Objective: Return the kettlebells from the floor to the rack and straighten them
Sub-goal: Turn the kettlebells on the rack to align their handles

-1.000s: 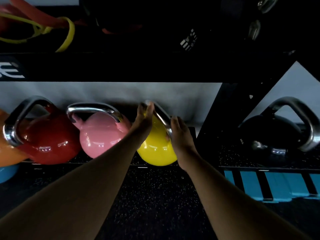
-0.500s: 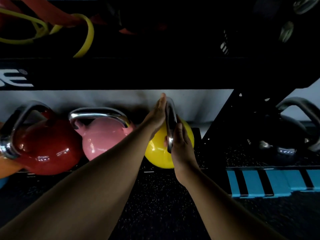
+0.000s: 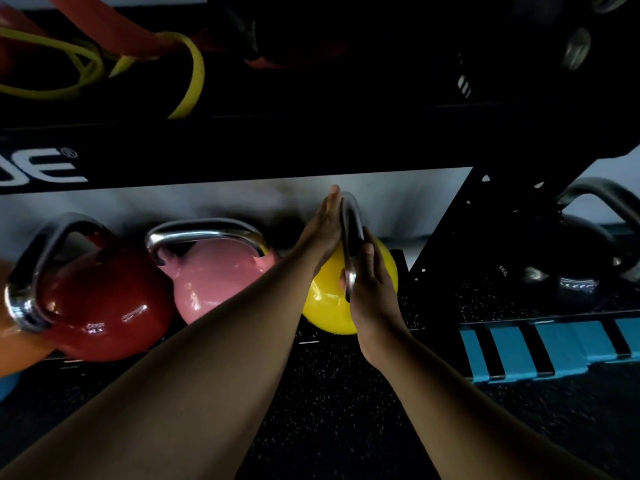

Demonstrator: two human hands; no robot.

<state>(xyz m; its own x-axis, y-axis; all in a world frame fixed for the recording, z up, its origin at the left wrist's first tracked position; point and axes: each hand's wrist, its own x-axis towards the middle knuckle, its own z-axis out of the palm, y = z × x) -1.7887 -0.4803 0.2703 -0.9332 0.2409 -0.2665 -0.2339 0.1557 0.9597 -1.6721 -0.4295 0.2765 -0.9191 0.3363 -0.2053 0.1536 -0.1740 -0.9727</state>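
The yellow kettlebell (image 3: 360, 296) sits on the low rack (image 3: 408, 327), last in a row after the pink one (image 3: 214, 275) and the red one (image 3: 100, 299). Both hands are flat, fingers straight, pressed on each side of its handle (image 3: 350, 237): left hand (image 3: 323, 226), right hand (image 3: 372, 289). The handle points edge-on, so turning it looks left to do. A black kettlebell (image 3: 571, 258) sits off to the right.

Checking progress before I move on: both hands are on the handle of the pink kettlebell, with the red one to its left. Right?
Not quite. The head view shows the left hand and right hand pressed flat on the yellow kettlebell handle; the pink kettlebell is untouched, with the red kettlebell to its left.
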